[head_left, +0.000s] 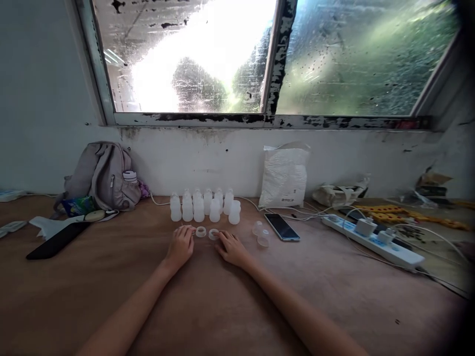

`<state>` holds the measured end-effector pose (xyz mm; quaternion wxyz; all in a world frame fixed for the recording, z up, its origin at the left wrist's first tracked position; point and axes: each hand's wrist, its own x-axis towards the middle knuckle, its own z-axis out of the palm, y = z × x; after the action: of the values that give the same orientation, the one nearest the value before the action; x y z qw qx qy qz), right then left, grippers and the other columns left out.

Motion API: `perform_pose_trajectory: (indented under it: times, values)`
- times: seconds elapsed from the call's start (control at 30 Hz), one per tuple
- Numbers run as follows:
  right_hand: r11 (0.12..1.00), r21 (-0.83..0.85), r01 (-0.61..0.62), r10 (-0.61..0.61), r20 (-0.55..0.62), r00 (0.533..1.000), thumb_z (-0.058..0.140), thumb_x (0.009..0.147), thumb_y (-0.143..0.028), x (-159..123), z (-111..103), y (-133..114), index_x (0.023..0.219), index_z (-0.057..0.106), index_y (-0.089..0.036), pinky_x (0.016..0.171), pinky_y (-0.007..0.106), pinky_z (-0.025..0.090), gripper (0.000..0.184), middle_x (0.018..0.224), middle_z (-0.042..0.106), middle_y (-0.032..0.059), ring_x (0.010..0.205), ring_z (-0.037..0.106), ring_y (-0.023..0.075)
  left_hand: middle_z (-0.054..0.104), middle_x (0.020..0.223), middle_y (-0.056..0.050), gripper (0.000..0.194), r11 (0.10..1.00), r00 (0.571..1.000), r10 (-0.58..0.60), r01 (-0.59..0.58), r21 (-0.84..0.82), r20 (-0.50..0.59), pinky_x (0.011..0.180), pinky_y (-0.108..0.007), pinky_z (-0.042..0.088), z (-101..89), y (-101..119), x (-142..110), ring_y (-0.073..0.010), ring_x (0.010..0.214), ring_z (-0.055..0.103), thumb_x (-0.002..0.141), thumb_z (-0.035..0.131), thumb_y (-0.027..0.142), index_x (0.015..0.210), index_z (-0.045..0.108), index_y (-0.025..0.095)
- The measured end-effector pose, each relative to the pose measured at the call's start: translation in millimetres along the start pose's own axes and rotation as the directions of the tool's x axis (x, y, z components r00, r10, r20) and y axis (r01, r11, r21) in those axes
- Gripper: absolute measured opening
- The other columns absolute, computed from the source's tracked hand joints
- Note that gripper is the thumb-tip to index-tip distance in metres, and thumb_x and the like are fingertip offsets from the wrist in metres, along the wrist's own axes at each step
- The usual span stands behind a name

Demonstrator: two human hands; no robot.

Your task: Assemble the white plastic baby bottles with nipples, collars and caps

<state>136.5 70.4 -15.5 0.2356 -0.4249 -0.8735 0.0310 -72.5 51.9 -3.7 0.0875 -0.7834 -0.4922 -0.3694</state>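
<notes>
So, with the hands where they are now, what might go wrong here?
The upright bottles crowd together just beyond the left hand and right hand, so a forward bump might topple several.

The pale ring between the hands lies loose near the fingers and could get nudged away.

The clear domed pieces lie close to the phone; being see-through, they might be overlooked and knocked by a sideways sweep.
</notes>
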Motion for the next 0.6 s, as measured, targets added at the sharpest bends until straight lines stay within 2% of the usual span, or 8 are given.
perform_pose_trajectory:
  times: [0.1,0.23,0.4,0.6]
  values:
    - [0.999,-0.022,-0.025,0.024,-0.040,0.999,0.045,0.079,-0.029,1,-3,-1,0.100,0.046,-0.018,0.080,0.032,0.034,0.024,0.100,0.053,0.0086,0.094,0.049,0.0214,0.053,0.096,-0.009,0.023,0.997,0.998,-0.050,0.051,0.055,-0.023,0.084,-0.041,0.037,-1.3,-20,0,-0.0247,0.096,0.047,0.076,0.037,0.011,0.088,0.055,0.018]
    - [0.999,-0.023,-0.026,0.024,-0.085,0.996,0.044,0.080,-0.027,0,-2,0,0.088,0.045,-0.018,0.072,0.028,0.035,0.013,0.090,0.055,0.0067,0.085,0.051,0.0190,0.053,0.102,-0.009,0.024,0.994,1.000,0.009,-0.011,0.107,0.017,0.092,-0.044,0.031,3.3,-31,-1,-0.0252,0.104,0.043,0.077,0.038,0.013,0.087,0.058,0.020]
    - [0.999,-0.032,-0.022,0.019,-0.103,0.995,0.046,0.078,-0.026,1,2,4,0.091,0.044,-0.018,0.072,0.027,0.035,0.015,0.093,0.055,0.0069,0.087,0.051,0.0187,0.046,0.122,-0.006,0.031,0.971,0.996,0.009,-0.031,0.238,0.091,0.101,-0.052,0.011,13.8,-33,-4,-0.0248,0.120,0.030,0.083,0.034,0.020,0.106,0.053,0.024]
    - [1.000,-0.019,-0.022,0.020,-0.105,0.994,0.047,0.079,-0.028,2,4,6,0.095,0.045,-0.019,0.073,0.028,0.035,0.019,0.097,0.056,0.0069,0.089,0.052,0.0190,0.046,0.125,-0.004,0.038,0.965,0.979,-0.008,-0.047,0.259,0.205,0.100,-0.056,0.006,15.7,-37,-6,-0.0233,0.121,0.030,0.084,0.030,0.019,0.119,0.042,0.025]
